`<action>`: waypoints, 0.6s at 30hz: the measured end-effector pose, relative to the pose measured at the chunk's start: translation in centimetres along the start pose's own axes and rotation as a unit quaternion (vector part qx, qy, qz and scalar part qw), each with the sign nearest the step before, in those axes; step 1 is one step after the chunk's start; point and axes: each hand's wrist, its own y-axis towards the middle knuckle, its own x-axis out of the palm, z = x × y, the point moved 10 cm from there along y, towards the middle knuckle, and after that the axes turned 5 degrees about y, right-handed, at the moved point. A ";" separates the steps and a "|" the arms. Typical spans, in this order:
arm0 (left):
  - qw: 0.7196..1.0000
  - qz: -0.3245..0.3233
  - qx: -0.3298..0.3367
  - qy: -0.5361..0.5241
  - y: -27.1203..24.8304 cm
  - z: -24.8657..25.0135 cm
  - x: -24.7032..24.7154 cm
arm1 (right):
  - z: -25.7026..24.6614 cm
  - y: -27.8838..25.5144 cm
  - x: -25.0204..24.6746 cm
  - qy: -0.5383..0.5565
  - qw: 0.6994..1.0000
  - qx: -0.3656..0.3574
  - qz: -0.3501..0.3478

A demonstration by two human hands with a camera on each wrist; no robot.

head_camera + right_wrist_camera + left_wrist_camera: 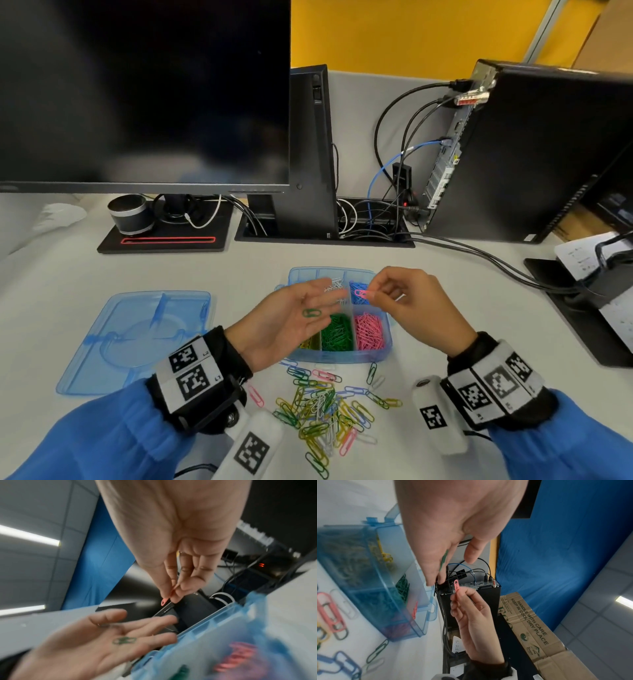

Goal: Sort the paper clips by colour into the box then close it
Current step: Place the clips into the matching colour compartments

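R grip pinches pink clip above box, over its blue compartment. L grip spread, palm up, green clip on palm, just left of box.

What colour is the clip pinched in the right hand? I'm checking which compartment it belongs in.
Pink: the clip in the right hand, clearest in the head view.

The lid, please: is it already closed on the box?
No, the lid lies flat on the desk left of the open box.
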 end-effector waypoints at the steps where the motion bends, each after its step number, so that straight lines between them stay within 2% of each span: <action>1: 1.000 0.006 0.012 0.021 0.2 0.4 0.0 | 0.4 -0.3 0.1 -0.018 1.000 0.006 -0.004; 3: 0.997 0.009 0.025 0.067 0.6 0.8 0.5 | 1.1 -1.1 0.9 -0.052 0.998 0.020 -0.034; 6: 0.987 -0.026 0.029 0.158 1.2 0.5 2.4 | 1.2 -2.3 1.0 -0.087 0.994 0.024 -0.058; 10: 0.973 -0.052 0.046 0.220 1.0 0.7 4.5 | -0.2 -3.7 0.7 -0.118 0.989 -0.003 -0.085; 12: 0.957 -0.068 0.068 0.275 0.7 1.4 5.0 | -1.2 -4.6 1.0 -0.136 0.985 -0.028 -0.099; 14: 0.917 -0.058 0.128 0.374 -0.2 2.6 4.8 | -1.8 -5.7 1.5 -0.144 0.981 -0.047 -0.118; 15: 0.883 -0.044 0.173 0.433 -0.9 3.4 4.4 | -1.8 -6.2 1.8 -0.145 0.979 -0.051 -0.130; 17: 0.793 -0.012 0.235 0.563 -2.9 4.1 3.5 | -1.1 -7.4 2.5 -0.166 0.972 -0.049 -0.157; 18: 0.740 0.004 0.237 0.629 -3.9 4.0 2.8 | -0.5 -8.0 2.8 -0.180 0.967 -0.043 -0.174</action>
